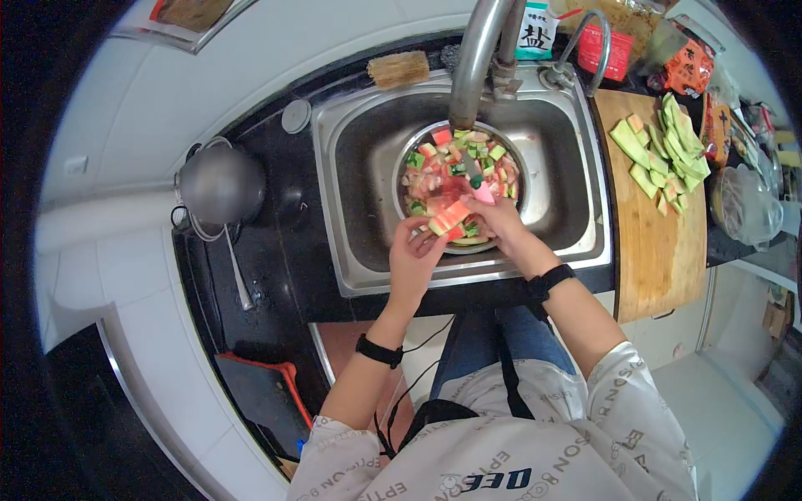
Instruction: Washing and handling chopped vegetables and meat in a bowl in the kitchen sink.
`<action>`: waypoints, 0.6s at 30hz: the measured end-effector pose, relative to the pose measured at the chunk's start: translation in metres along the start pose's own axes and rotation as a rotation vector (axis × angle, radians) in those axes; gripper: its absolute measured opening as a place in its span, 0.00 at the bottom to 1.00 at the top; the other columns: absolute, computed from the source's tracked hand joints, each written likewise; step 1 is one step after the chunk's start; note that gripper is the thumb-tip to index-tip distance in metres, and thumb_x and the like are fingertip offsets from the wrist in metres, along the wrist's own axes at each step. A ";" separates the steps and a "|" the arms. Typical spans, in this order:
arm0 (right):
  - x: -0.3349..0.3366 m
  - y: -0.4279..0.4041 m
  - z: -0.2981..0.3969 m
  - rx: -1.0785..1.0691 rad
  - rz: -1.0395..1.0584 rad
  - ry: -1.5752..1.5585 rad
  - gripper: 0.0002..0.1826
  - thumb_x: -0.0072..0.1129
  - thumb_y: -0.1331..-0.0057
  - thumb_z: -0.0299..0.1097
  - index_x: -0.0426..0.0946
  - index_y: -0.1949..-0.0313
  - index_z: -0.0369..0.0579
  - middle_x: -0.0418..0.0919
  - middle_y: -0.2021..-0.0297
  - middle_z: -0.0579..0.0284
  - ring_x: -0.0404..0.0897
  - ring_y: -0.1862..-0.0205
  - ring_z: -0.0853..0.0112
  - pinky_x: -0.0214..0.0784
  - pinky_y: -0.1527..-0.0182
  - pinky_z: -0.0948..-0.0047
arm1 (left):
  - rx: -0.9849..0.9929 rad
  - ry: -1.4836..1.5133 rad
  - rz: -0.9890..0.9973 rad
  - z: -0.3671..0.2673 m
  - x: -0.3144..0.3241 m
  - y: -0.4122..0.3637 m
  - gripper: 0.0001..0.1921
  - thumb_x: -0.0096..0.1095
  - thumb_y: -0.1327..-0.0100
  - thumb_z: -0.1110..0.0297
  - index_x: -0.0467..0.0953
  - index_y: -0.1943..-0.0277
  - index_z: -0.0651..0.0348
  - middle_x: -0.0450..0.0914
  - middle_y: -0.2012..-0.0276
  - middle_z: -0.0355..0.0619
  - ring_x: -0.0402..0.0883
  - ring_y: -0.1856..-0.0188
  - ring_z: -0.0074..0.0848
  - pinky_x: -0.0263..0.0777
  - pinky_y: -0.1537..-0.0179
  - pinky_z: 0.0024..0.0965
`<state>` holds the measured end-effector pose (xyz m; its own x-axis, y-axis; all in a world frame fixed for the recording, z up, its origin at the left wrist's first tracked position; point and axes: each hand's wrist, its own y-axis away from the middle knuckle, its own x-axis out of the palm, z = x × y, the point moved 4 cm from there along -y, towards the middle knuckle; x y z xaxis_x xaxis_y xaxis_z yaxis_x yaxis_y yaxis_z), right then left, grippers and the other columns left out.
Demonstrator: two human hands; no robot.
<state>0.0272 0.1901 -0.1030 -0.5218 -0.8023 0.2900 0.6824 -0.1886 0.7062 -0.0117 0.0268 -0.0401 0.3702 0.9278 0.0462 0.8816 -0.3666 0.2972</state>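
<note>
A strip of watermelon rind with pink flesh (448, 218) is held between my two hands above a round metal bowl (399, 188). My left hand (415, 247) pinches its lower left end with the fingertips. At the other end, my right hand (499, 224) grips the pink handle of a small knife (482, 189) and also touches the strip. The knife's blade points up and away from me over the bowl. Many cut watermelon rind pieces (429, 150) lie in the bowl, which stands in a stainless steel sink (564, 188).
A metal faucet (479, 56) reaches over the bowl. On the right, green rind peels (680, 141) lie on a wooden cutting board (661, 269). Seasoning bags (537, 31) stand behind the sink. A round metal vessel (222, 185) and a dustpan (263, 394) are at left.
</note>
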 end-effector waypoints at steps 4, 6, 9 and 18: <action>0.002 0.005 0.013 -0.016 0.063 0.010 0.13 0.63 0.43 0.42 0.74 0.69 0.45 0.63 0.86 0.74 0.56 0.89 0.84 0.42 0.87 0.80 | -0.261 0.278 0.085 0.003 0.002 -0.006 0.17 0.54 0.36 0.61 0.66 0.50 0.64 0.76 0.63 0.48 0.76 0.59 0.25 0.71 0.55 0.24; 0.005 0.006 0.019 -0.033 0.079 0.067 0.13 0.63 0.43 0.42 0.74 0.69 0.46 0.63 0.86 0.74 0.56 0.89 0.84 0.42 0.87 0.80 | -0.485 0.504 0.104 0.008 0.001 -0.008 0.20 0.48 0.33 0.54 0.67 0.50 0.63 0.76 0.65 0.47 0.76 0.62 0.24 0.71 0.58 0.23; 0.011 0.006 0.023 -0.050 0.123 0.189 0.14 0.63 0.43 0.42 0.76 0.68 0.45 0.68 0.83 0.71 0.62 0.85 0.83 0.50 0.84 0.80 | -0.547 0.184 0.229 0.019 0.000 -0.011 0.25 0.36 0.31 0.47 0.69 0.52 0.63 0.76 0.70 0.45 0.74 0.71 0.21 0.66 0.69 0.20; 0.005 0.023 0.035 -0.397 -0.085 0.607 0.20 0.54 0.37 0.45 0.74 0.58 0.38 0.78 0.71 0.56 0.77 0.71 0.68 0.67 0.66 0.70 | -0.597 0.508 0.188 0.022 0.008 -0.011 0.17 0.36 0.31 0.56 0.69 0.56 0.60 0.66 0.80 0.38 0.56 0.84 0.14 0.47 0.85 0.16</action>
<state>0.0226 0.2011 -0.0628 -0.2842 -0.9268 -0.2454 0.8467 -0.3627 0.3894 -0.0121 0.0368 -0.0643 0.1919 0.8252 0.5313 0.4597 -0.5539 0.6942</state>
